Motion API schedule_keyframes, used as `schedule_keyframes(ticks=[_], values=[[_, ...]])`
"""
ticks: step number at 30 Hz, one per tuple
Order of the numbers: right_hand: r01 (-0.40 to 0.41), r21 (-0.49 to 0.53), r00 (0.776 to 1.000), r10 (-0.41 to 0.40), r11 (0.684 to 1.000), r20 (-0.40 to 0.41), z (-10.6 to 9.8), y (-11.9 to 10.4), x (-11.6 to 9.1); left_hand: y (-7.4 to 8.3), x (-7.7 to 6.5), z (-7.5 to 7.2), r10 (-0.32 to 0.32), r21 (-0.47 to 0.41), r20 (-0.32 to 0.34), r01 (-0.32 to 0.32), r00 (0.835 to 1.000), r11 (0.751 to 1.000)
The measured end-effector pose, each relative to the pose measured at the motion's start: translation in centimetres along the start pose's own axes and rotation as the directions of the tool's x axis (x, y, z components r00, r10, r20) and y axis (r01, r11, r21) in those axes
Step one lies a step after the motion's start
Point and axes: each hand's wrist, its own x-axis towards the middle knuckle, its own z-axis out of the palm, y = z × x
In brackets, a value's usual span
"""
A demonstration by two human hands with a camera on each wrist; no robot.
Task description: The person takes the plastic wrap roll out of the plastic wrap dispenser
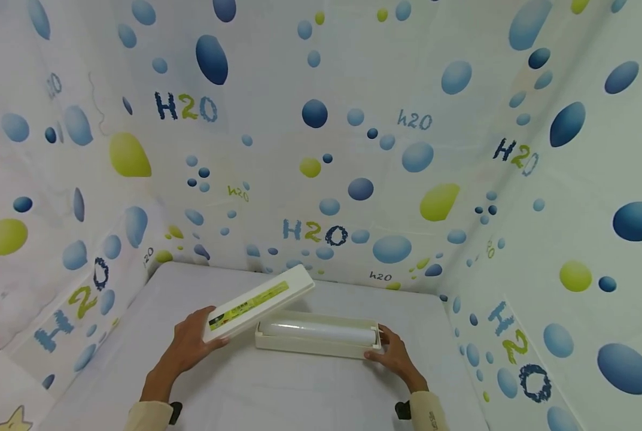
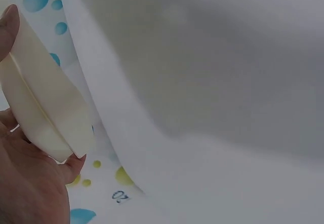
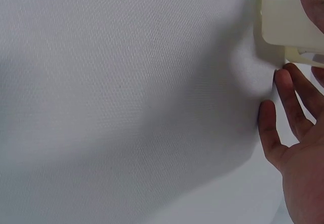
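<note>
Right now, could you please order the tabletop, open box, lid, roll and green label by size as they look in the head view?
1. Tabletop
2. Open box and lid, too alike to rank surely
3. Roll
4. Green label

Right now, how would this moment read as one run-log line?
left hand: holds labelled lid, tilted | right hand: grips box at its right end | box: uncovered on table, roll inside

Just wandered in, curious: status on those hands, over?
Left hand grips lid, tilted. Right hand holds box at right end. Roll inside. Nothing visibly in the way.
</note>
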Motion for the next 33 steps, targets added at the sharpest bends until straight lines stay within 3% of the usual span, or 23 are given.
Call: schedule_keyframes(ticks=[13, 20, 28, 33], values=[[0.002, 0.015, 1.000, -0.001, 1.000, -0.009, 0.1, 0.2, 0.1, -1.8, -2.1, -1.8, -0.133, 0.030, 0.021, 0.132, 0.991, 0.991], [-0.002, 0.018, 1.000, 0.002, 1.000, -0.003, 0.0, 0.2, 0.0, -3.5, -3.7, -2.2, -0.232, 0.039, 0.043, 0.230, 0.972, 0.972], [-0.012, 0.032, 1.000, 0.012, 0.999, -0.001, 0.1, 0.0, -0.1, -5.7, -5.9, -3.1, -0.278, 0.108, 0.035, 0.273, 0.960, 0.956], [-0.016, 0.016, 1.000, 0.016, 1.000, -0.010, 0.2, 0.1, 0.0, -6.8, -7.2, -3.3, -0.337, 0.142, 0.078, 0.324, 0.938, 0.935]])
